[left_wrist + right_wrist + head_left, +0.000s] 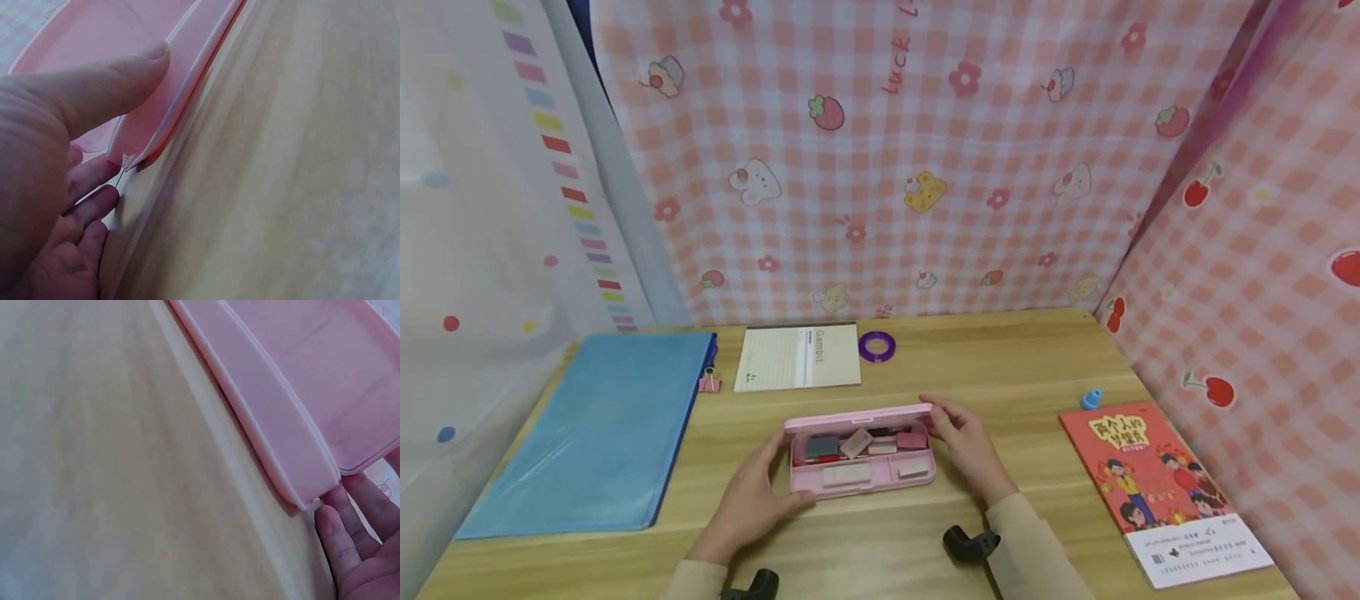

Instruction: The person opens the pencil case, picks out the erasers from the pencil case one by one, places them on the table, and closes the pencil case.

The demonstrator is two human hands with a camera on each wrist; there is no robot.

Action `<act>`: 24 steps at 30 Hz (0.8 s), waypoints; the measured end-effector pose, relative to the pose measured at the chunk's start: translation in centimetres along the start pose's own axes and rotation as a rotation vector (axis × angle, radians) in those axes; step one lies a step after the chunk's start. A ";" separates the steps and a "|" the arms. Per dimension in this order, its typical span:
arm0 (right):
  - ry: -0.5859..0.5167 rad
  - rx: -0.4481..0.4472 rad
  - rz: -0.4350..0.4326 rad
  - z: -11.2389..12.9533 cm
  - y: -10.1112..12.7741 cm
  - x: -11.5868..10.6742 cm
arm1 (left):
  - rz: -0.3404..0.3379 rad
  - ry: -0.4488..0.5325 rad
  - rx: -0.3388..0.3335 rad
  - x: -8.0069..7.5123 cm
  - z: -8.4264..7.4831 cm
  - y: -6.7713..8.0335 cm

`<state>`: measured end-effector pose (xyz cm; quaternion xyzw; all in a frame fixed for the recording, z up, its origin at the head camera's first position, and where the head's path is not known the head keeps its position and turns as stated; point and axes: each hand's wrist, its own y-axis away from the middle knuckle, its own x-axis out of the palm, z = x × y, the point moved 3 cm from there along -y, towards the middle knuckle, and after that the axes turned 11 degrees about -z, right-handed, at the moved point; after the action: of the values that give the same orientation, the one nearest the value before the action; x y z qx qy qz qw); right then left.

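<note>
Head view: left hand (752, 497) and right hand (966, 442) both grip the open pink pencil case (861, 462) on the worktop (1037, 367).

Pink plastic pencil case (861, 454): the small grey, red and beige contents are too small to identify; both wrist views cut the case off at the frame edge. Left hand (752, 500): fingertips hidden behind the case's left end. Red paperback book (1161, 487): cover print too small to read. White lined notepad (797, 357): fine text illegible.
</note>
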<state>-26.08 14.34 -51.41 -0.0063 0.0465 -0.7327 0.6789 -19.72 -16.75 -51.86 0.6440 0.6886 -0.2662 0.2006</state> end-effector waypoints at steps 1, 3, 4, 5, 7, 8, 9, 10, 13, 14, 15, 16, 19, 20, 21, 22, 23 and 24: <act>0.007 -0.001 -0.022 0.0 -0.2 0.1 | 0.000 -0.003 0.000 0.0 0.0 0.0; 0.022 0.001 -0.066 0.0 -0.5 0.2 | -0.003 -0.006 0.000 -0.1 -0.1 0.0; 0.033 0.007 -0.087 -0.1 -0.7 0.3 | -0.004 -0.005 0.001 -0.1 -0.1 0.0; 0.044 0.010 -0.108 -0.2 -0.8 0.4 | -0.004 -0.004 0.002 -0.2 -0.1 0.0; 0.068 0.016 -0.146 -0.2 -1.1 0.5 | -0.002 0.004 -0.001 -0.2 -0.1 0.1; 0.072 0.017 -0.159 -0.3 -1.2 0.6 | -0.001 0.007 -0.004 -0.2 -0.1 0.1; 0.071 0.020 -0.171 -0.3 -1.3 0.7 | -0.001 0.009 -0.006 -0.2 -0.1 0.1; 0.070 0.021 -0.180 -0.3 -1.4 0.8 | -0.001 0.010 -0.008 -0.2 -0.1 0.1; 0.058 0.023 -0.203 -0.4 -1.7 0.9 | -0.002 0.007 -0.008 -0.1 -0.1 0.0; 0.057 0.027 -0.211 -0.4 -1.9 1.0 | -0.004 0.005 -0.007 -0.1 -0.1 0.0; 0.057 0.030 -0.219 -0.4 -2.0 1.0 | -0.005 0.003 -0.006 -0.1 -0.1 0.0; 0.063 0.031 -0.227 -0.5 -2.1 1.1 | -0.005 0.002 -0.006 -0.1 -0.1 0.0; 0.088 0.039 -0.249 -0.5 -2.3 1.2 | -0.004 0.000 -0.009 0.0 -0.1 0.0; 0.097 0.041 -0.255 -0.6 -2.4 1.2 | -0.002 0.000 -0.012 0.0 -0.1 0.0; 0.104 0.040 -0.260 -0.5 -2.4 1.3 | -0.001 -0.002 -0.014 0.1 -0.1 0.0; 0.110 0.043 -0.265 -0.5 -2.5 1.3 | 0.000 -0.004 -0.019 0.1 -0.1 0.0; 0.116 0.044 -0.269 -0.5 -2.5 1.3 | -0.001 -0.004 -0.023 0.1 -0.1 0.0; 0.122 0.042 -0.270 -0.5 -2.5 1.4 | -0.002 -0.004 -0.026 0.1 0.0 -0.1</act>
<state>-28.68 13.20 -51.78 0.0462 0.0710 -0.8173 0.5700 -19.78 -16.62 -51.90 0.6403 0.6920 -0.2588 0.2103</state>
